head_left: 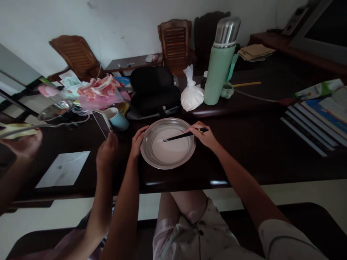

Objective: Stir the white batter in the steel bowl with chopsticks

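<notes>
A round metal bowl with a pale, milky mixture in it stands near the table's front edge. My left hand holds the bowl's left side, fingers against the rim. In my right hand is a pair of dark chopsticks, slanting over the right rim. Their tips touch the mixture near the bowl's middle. Behind the bowl sits a tied plastic bag of white powder, beside a tall green thermos.
At left, another person's hand holds a phone; their other hand holds something yellowish. Nearby are a blue mug, a paper sheet and a metal basin. A black case lies behind; books are stacked at right.
</notes>
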{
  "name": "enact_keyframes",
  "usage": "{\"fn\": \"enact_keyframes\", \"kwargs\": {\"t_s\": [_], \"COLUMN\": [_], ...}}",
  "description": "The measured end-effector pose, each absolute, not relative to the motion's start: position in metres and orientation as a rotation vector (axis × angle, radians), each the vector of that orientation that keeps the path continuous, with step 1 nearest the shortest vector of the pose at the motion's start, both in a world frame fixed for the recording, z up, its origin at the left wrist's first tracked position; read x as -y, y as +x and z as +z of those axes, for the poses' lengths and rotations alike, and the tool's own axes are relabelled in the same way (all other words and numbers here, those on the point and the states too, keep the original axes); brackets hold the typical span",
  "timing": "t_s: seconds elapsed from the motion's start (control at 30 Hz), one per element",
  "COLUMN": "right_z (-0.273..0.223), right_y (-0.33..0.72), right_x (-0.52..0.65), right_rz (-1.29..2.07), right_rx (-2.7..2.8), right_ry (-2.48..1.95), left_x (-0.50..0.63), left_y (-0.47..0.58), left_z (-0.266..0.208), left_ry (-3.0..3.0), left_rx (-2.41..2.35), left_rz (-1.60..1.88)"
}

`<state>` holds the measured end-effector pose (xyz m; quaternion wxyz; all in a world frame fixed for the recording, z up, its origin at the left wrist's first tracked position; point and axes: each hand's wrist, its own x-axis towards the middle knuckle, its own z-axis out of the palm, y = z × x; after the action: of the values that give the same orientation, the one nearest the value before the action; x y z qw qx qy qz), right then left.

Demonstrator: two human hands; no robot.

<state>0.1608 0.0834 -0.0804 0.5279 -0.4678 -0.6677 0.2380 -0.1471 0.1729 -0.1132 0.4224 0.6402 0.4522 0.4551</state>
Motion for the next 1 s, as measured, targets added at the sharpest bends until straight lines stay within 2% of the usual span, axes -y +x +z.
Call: {"fn": "enact_keyframes", "kwargs": {"t_s": [0.13,0.27,0.5,0.67,0.87,1.0], "right_z": [-0.08,-0.078,-0.077,-0.082,-0.079,-0.077], "right_y": [0.174,0.176,0.158,0.169,0.174,0.162], "right_x": [-0.086,-0.086,-0.082,-0.086,-0.086,-0.083], "right_rz": [0.499,0.744,0.656,0.54,0.813,0.766], "right_rx": [1.412,1.273,1.602,1.472,1.281,1.466], "right_ry": [-1.16,-1.1,-1.092,-1.149,-1.085,-1.076], "left_x": [-0.173,-0.173,-0.174,-0.173,-0.171,-0.171], "left_y": [-0.147,-0.148,-0.147,-0.146,-0.147,-0.147], "left_z": [-0.112,-0.112,-0.113,-0.112,-0.109,-0.108], "left_ry": [1.631,1.664,1.658,1.64,1.69,1.685], "left_rx": [-1.145,-1.155,-1.154,-1.148,-1.149,-1.14], "left_rz": [1.134,1.132,1.143,1.145,1.132,1.126]}}
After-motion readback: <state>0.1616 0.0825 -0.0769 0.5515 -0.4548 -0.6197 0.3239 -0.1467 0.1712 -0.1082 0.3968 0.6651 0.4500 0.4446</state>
